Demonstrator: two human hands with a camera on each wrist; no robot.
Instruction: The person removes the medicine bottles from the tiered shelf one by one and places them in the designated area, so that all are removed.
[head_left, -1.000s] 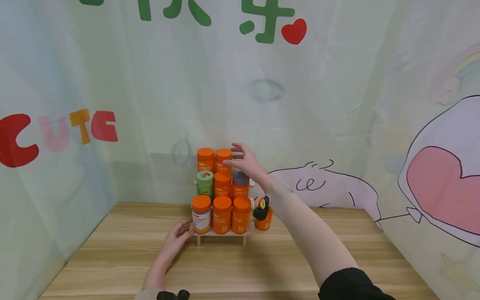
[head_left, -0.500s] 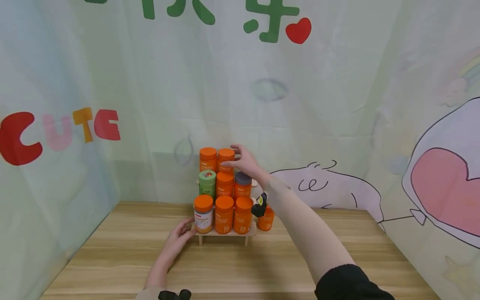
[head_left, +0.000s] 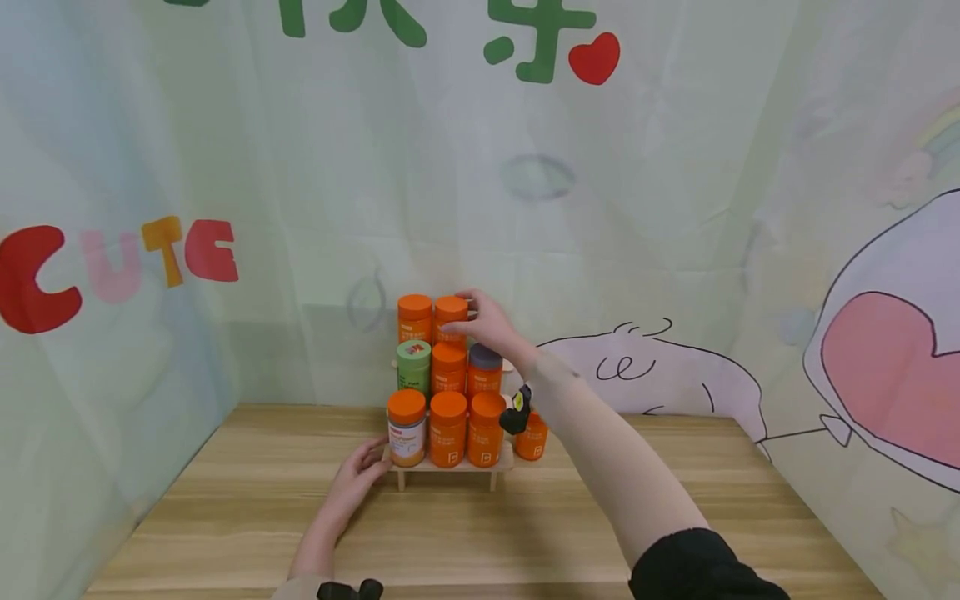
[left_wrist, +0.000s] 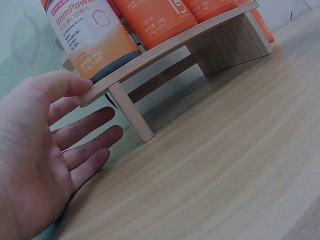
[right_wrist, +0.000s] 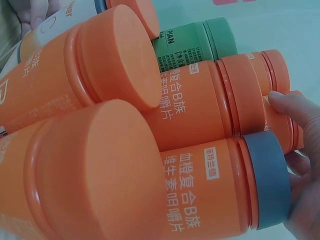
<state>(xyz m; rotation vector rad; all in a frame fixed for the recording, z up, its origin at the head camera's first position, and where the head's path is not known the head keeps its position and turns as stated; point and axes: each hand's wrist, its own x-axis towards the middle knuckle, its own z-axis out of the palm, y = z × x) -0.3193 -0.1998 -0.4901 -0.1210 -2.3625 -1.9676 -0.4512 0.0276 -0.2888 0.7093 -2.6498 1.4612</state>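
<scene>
A stepped wooden rack [head_left: 453,469] carries rows of supplement bottles. My right hand [head_left: 491,323] grips the right-hand orange bottle [head_left: 452,307] of the top row from its right side. In the right wrist view the thumb lies on the front of that bottle [right_wrist: 278,125], with the other fingers partly hidden beyond it. Low on the left, my left hand [head_left: 352,473] holds the front corner of the rack. The left wrist view has its thumb on the shelf board [left_wrist: 165,56], beside a white-labelled bottle [left_wrist: 95,37]; the other fingers spread below.
The middle row has a green bottle [head_left: 413,367], an orange bottle [head_left: 449,367] and a grey-capped bottle [head_left: 485,368]. Another orange bottle [head_left: 532,439] stands right of the rack on the wood-grain table [head_left: 600,517]. A printed curtain [head_left: 637,208] hangs behind.
My right hand's fingers have closed in on the top right bottle, which they stood slightly off before. The left hand keeps its place at the rack; the head view has shifted slightly.
</scene>
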